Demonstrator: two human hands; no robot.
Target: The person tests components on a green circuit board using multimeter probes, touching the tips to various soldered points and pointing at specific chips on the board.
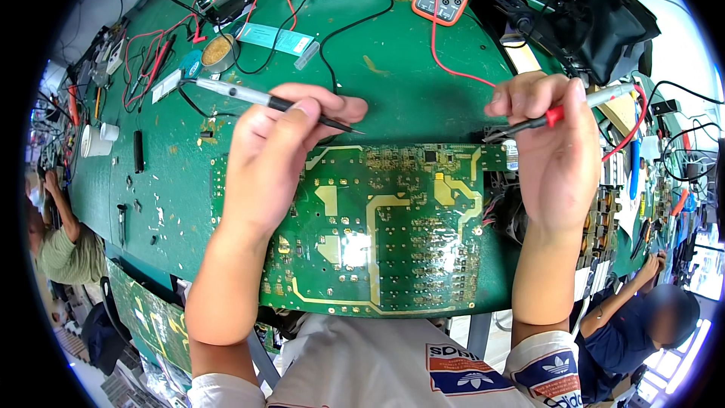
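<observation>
The left hand (272,147) pinches a black probe (236,92), the right hand (557,159) a red one (555,115); the circuit board (404,245) — likely stiff, brittle — suits edge holds.

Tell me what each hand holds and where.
Left hand: slim grey-and-black probe, by its black section. Right hand: slim grey-and-red probe, near its red collar.

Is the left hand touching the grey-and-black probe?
Touching: the head view shows the left hand pinching the grey-and-black probe, thumb on its dark section.
</observation>
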